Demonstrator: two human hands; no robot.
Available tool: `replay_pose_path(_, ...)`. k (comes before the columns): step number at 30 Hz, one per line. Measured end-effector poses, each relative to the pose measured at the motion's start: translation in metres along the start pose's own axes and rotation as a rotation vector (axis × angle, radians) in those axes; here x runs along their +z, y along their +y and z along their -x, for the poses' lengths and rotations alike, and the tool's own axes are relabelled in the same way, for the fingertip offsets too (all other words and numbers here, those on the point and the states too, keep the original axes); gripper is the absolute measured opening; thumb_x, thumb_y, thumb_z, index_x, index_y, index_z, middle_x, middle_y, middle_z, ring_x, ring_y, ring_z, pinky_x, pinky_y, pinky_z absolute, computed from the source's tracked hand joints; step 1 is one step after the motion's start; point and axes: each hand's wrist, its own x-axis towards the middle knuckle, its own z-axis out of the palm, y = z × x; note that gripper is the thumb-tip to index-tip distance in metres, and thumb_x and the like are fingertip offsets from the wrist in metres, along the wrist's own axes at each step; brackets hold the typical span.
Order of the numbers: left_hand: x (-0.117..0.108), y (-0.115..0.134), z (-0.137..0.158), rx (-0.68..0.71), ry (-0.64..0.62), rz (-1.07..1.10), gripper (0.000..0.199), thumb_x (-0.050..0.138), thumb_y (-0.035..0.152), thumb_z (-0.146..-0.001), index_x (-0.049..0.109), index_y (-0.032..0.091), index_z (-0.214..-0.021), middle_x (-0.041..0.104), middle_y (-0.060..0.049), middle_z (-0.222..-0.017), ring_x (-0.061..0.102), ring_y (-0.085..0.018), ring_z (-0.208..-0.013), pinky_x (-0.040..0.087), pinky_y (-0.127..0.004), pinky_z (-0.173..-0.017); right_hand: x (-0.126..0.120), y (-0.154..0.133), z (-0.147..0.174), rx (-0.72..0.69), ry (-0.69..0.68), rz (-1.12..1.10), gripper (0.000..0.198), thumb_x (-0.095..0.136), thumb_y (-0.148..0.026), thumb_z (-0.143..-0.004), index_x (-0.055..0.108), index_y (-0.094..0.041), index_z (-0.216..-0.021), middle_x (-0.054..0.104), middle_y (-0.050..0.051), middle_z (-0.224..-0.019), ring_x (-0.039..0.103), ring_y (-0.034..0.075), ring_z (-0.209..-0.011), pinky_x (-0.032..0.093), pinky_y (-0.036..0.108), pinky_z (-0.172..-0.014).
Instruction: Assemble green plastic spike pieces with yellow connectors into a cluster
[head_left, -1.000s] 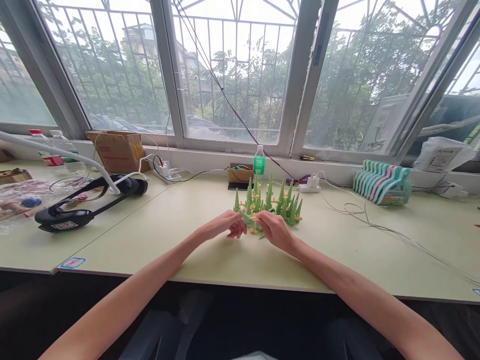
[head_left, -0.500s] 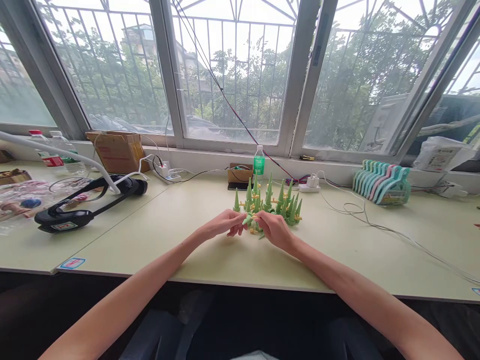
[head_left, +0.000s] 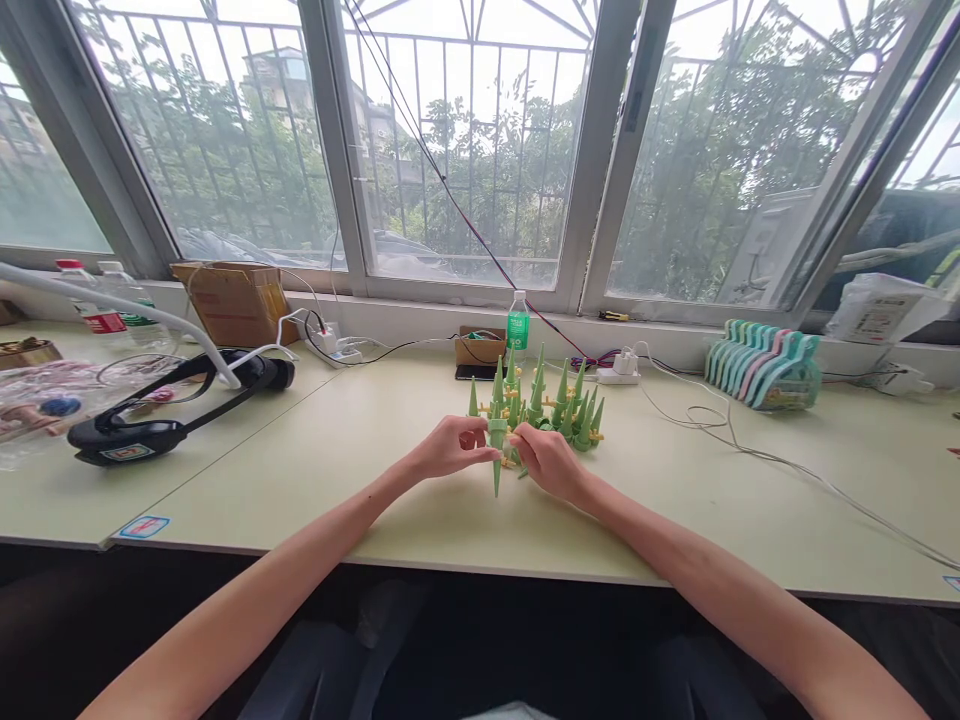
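My left hand [head_left: 454, 447] is closed on a green plant-watering spike [head_left: 496, 472] by its wide collar, the pointed end hanging down above the table. At the spike's side, my right hand [head_left: 549, 460] pinches a small yellow part that looks like its valve; the fingers hide most of it. Just behind both hands stands a cluster of similar green spikes [head_left: 561, 390], mostly points up, several with yellow valves sticking out sideways.
Behind the spikes are a green-labelled bottle [head_left: 517, 325] and a small cardboard box [head_left: 480, 348]. A black headset [head_left: 135, 430] lies left on the pale table [head_left: 420, 530]. Hangers [head_left: 765, 370] and a white cable [head_left: 787, 460] are at right; a power strip [head_left: 619, 368] sits at the back.
The spike between my hands has turned from lying nearly sideways to pointing straight down. My left fingers have shifted around its collar; my right hand stays nearly in place.
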Motion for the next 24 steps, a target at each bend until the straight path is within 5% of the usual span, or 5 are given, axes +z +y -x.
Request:
replay_pose_path(9,0.0007,-0.0016,0.0014,0.006,0.034,0.033,0.041,0.078,0.05,-0.072,0.056,0.015,-0.077,0.053,0.003,-0.065,0.042,-0.006,-0.05,0.038,-0.02,-0.049,0.0005,-0.0023,-0.0001,-0.018,-0.012,0.02,0.027,0.031,-0.03,-0.102,0.034,-0.023,-0.077,0.039,-0.006,-0.057,0.025,0.009,-0.046,0.023,0.023,-0.05)
replay_pose_path(19,0.0027,0.0002,0.0011,0.036,0.082,0.012,0.04,0.077,0.046,-0.075,0.049,0.017,-0.076,0.041,0.007,-0.06,0.036,-0.006,-0.05,0.032,-0.019,-0.047,0.0013,-0.0037,-0.0005,-0.013,-0.016,-0.005,0.026,0.031,-0.031,-0.102,0.032,-0.023,-0.077,0.037,-0.006,-0.056,0.025,0.01,-0.045,0.023,0.023,-0.049)
replay_pose_path(24,0.0021,0.0041,0.0007,0.042,0.08,0.083,0.048,0.068,0.058,-0.08,0.048,0.016,-0.069,0.043,0.005,-0.058,0.039,-0.006,-0.05,0.034,-0.02,-0.048,0.0039,-0.003,0.0005,-0.029,0.003,0.021,0.029,0.032,-0.032,-0.103,0.036,-0.022,-0.077,0.039,-0.006,-0.057,0.024,0.009,-0.046,0.023,0.023,-0.05)
